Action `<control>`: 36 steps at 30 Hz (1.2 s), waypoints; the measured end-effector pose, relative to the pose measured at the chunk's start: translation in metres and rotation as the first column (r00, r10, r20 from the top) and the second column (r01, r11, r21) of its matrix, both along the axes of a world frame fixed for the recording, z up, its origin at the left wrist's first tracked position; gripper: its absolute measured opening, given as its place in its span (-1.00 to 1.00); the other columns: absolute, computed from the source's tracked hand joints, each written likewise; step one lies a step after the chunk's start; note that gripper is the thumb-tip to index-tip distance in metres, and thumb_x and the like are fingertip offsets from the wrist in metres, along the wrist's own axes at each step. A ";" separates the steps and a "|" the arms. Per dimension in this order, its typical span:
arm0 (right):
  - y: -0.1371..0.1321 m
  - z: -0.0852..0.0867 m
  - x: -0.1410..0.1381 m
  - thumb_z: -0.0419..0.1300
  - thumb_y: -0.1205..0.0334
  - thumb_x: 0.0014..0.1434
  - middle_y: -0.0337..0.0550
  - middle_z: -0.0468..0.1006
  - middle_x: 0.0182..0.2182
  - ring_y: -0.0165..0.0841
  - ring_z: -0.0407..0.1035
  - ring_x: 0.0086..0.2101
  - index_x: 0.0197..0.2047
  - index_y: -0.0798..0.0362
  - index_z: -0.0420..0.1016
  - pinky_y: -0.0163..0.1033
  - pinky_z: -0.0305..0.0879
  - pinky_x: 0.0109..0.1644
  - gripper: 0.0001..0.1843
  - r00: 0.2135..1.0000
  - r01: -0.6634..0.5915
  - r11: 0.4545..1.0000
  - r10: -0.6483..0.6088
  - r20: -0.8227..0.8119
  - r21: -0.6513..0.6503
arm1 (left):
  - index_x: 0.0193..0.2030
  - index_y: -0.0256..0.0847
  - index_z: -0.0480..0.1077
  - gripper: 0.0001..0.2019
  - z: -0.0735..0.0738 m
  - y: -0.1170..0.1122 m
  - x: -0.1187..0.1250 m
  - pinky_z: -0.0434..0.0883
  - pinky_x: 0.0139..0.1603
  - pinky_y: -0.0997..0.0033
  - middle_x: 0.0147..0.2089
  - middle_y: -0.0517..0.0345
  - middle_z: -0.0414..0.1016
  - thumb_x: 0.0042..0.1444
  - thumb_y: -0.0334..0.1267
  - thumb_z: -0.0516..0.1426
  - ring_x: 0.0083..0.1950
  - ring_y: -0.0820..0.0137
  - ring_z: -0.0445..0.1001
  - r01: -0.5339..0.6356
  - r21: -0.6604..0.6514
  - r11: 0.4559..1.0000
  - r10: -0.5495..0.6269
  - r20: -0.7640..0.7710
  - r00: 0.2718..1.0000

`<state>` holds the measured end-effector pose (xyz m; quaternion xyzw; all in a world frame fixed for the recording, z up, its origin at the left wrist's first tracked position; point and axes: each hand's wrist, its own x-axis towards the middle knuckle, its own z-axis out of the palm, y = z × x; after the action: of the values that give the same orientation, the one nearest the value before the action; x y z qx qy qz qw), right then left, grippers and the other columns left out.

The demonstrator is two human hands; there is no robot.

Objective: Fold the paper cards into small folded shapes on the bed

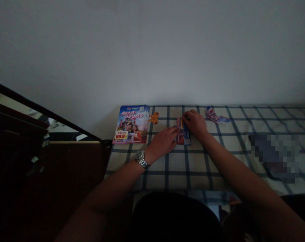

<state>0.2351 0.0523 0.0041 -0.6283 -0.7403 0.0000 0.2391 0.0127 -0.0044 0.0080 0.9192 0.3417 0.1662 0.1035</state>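
A small folded red and blue paper (184, 135) lies on the checked bed cover (192, 164). My left hand (163, 141), with a metal watch on the wrist, lies flat with its fingers stretched out, pressing the paper's left edge. My right hand (195, 122) rests on the paper's top right part, fingers curled down onto it. Whether it pinches the paper I cannot make out.
A stack of colourful flyers (131, 124) lies at the cover's left end, with a small orange cut-out (154, 118) beside it. A crumpled scrap of printed paper (214, 116) lies near the wall on the right. Dark furniture (41, 168) stands at the left.
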 end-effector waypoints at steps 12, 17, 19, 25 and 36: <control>-0.030 -0.004 0.016 0.18 0.22 0.38 0.00 0.60 -0.01 -0.11 0.49 0.00 0.03 -0.03 0.60 0.00 0.44 0.12 -0.77 0.955 -0.283 0.959 0.284 -0.085 0.030 | 0.36 -0.24 0.30 -0.55 -0.001 0.001 0.000 0.49 0.30 0.08 0.34 -0.05 0.39 0.36 -0.35 0.08 0.32 0.15 0.37 0.004 0.005 1.000 -0.004 -0.005 1.000; -0.035 -0.013 0.019 0.18 0.21 0.39 0.02 0.61 0.07 -0.09 0.47 0.07 0.07 -0.02 0.62 0.09 0.41 0.21 -0.74 0.942 -0.326 0.944 0.329 -0.070 0.048 | 0.35 -0.22 0.30 -0.56 0.001 0.000 0.000 0.48 0.31 0.10 0.35 -0.04 0.38 0.36 -0.35 0.08 0.32 0.17 0.37 -0.002 0.003 1.000 0.002 -0.007 1.000; -0.035 -0.016 0.019 0.18 0.20 0.39 0.03 0.62 0.07 -0.08 0.47 0.07 0.06 0.00 0.63 0.10 0.41 0.21 -0.74 0.943 -0.323 0.944 0.327 -0.067 0.065 | 0.35 -0.24 0.31 -0.57 0.002 0.000 0.001 0.47 0.32 0.11 0.33 -0.03 0.40 0.36 -0.35 0.08 0.30 0.17 0.38 -0.005 0.004 1.000 0.005 -0.003 1.000; -0.036 -0.021 0.019 0.17 0.19 0.40 0.00 0.61 0.09 -0.09 0.46 0.09 0.11 -0.05 0.62 0.12 0.40 0.23 -0.71 0.941 -0.319 0.944 0.326 -0.096 0.083 | 0.30 -0.24 0.36 -0.64 0.005 -0.001 0.002 0.46 0.31 0.09 0.28 -0.04 0.44 0.42 -0.30 0.05 0.27 0.17 0.40 -0.012 0.010 1.000 0.012 0.012 1.000; -0.041 -0.022 0.018 0.15 0.17 0.42 0.02 0.60 0.08 -0.08 0.44 0.09 0.12 -0.03 0.63 0.14 0.42 0.23 -0.69 0.945 -0.308 0.945 0.318 -0.083 0.112 | 0.33 -0.19 0.34 -0.60 0.007 -0.002 0.005 0.38 0.37 0.03 0.28 -0.05 0.43 0.48 -0.09 0.04 0.30 0.16 0.39 -0.035 0.039 0.999 0.034 0.029 0.999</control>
<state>0.2530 0.0116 -0.0180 -0.4895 -0.8169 0.0331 0.3032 0.0173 -0.0066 0.0153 0.9125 0.3528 0.1876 0.0872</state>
